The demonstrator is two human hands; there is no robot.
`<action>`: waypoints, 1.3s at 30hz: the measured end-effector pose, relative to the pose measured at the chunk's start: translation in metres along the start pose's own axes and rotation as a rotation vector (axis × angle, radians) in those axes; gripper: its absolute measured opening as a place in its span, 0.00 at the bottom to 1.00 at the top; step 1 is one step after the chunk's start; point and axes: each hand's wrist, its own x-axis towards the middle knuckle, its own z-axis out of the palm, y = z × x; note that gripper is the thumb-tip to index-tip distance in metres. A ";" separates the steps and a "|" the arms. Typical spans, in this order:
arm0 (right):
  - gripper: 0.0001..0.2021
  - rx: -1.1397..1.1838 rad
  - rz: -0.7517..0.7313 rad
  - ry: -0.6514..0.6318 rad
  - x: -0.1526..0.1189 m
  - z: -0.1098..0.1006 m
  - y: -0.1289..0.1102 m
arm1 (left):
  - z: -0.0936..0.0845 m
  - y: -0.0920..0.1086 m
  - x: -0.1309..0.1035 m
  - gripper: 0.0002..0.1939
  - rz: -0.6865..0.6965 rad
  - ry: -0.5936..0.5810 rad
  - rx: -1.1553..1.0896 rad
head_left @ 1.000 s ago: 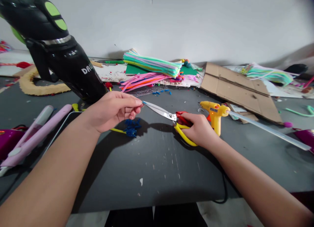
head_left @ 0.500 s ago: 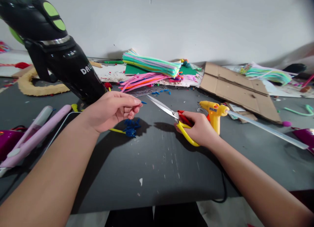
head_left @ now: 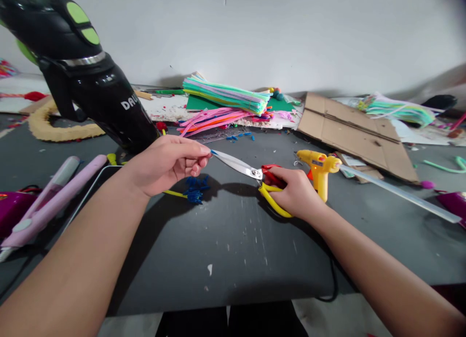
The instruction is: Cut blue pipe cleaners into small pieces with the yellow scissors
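Note:
My left hand (head_left: 174, 160) is closed in a pinch on a short blue pipe cleaner piece (head_left: 213, 153), most of it hidden by the fingers. My right hand (head_left: 296, 191) grips scissors (head_left: 238, 166) with one red and one yellow handle. The blades are close together, pointing left, and their tips meet the blue piece at my left fingertips. Under my left hand, a blue fuzzy flower head (head_left: 193, 195) on a yellow stem rests on the grey table (head_left: 233, 259). Right beside my right hand stands a yellow glue gun (head_left: 320, 169) with a long clear glue stick.
A large black flask (head_left: 109, 94) leans at the left, near a pink hair straightener (head_left: 65, 196). Bundles of pastel pipe cleaners (head_left: 225, 94) and pink ones (head_left: 211, 121) lie at the back. Small blue pieces (head_left: 240, 136) are scattered there. Cardboard (head_left: 357, 133) lies at back right.
The scissors have moved left and their blades have drawn closer together, with the tips now at the blue piece. My left hand has barely moved.

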 end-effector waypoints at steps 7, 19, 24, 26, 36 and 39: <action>0.09 -0.021 0.004 0.018 0.001 -0.001 -0.001 | 0.000 -0.001 0.000 0.06 -0.008 -0.019 -0.004; 0.13 0.450 0.230 -0.028 0.005 -0.003 -0.018 | 0.017 -0.005 -0.001 0.06 -0.037 -0.060 -0.083; 0.14 0.822 0.261 -0.088 0.007 0.002 -0.032 | 0.041 -0.013 -0.001 0.07 -0.087 -0.104 -0.064; 0.14 0.864 0.262 -0.081 0.007 0.004 -0.032 | 0.047 -0.015 -0.002 0.07 -0.098 -0.105 -0.066; 0.11 0.834 0.202 -0.088 0.007 0.006 -0.032 | 0.056 -0.026 0.000 0.07 -0.109 -0.145 -0.102; 0.11 0.814 0.207 -0.088 0.007 0.006 -0.033 | 0.057 -0.027 0.001 0.07 -0.128 -0.148 -0.093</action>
